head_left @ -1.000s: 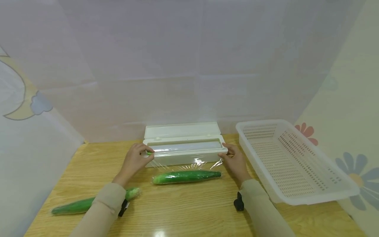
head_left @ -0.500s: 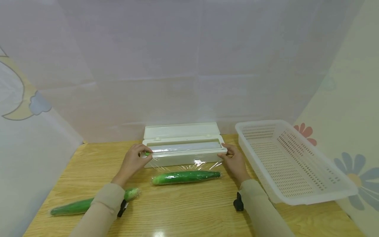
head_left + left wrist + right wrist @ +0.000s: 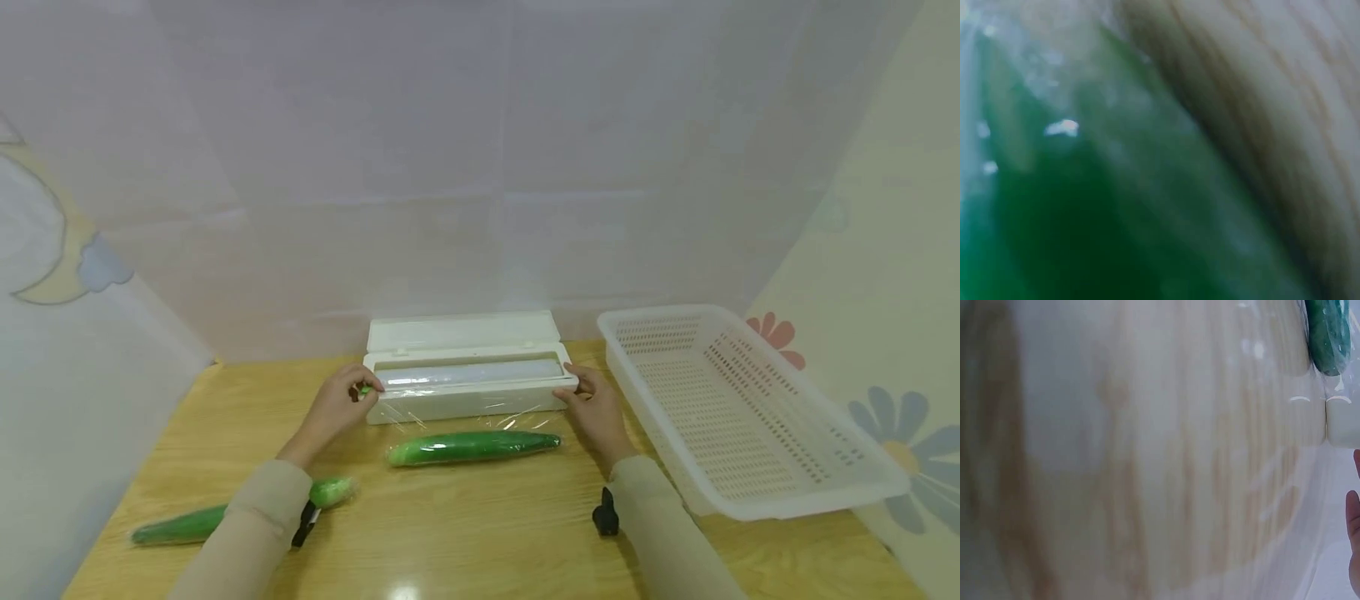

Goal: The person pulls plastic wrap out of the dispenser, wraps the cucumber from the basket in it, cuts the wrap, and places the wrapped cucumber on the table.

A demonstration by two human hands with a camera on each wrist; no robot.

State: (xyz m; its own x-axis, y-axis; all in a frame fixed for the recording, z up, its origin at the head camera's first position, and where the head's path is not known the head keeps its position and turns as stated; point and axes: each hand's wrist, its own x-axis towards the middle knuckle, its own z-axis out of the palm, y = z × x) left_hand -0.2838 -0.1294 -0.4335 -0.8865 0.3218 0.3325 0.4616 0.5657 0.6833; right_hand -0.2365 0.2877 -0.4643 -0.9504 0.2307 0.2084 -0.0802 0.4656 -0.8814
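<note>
A white cling film dispenser (image 3: 465, 404) stands at the table's back with its lid (image 3: 465, 332) raised and a film roll (image 3: 468, 372) inside. My left hand (image 3: 333, 412) pinches a small green slider (image 3: 365, 390) at the dispenser's front left corner. Thumb and fingers of my right hand (image 3: 596, 412) grip the right end. Clear film (image 3: 408, 417) hangs over the front towards a film-covered cucumber (image 3: 474, 447) lying before it. Another wrapped cucumber (image 3: 180, 527) lies partly under my left forearm and fills much of the blurred left wrist view. Few fingers show in the right wrist view.
A white perforated plastic basket (image 3: 750, 417) stands on the right, close to my right hand and forearm. The wooden table (image 3: 465, 533) meets a pale sheet-covered wall (image 3: 450, 208) behind the dispenser.
My left hand has moved slightly left with the green slider, to the dispenser's left end. The film in front looks less bunched and shiny. My right hand keeps its place.
</note>
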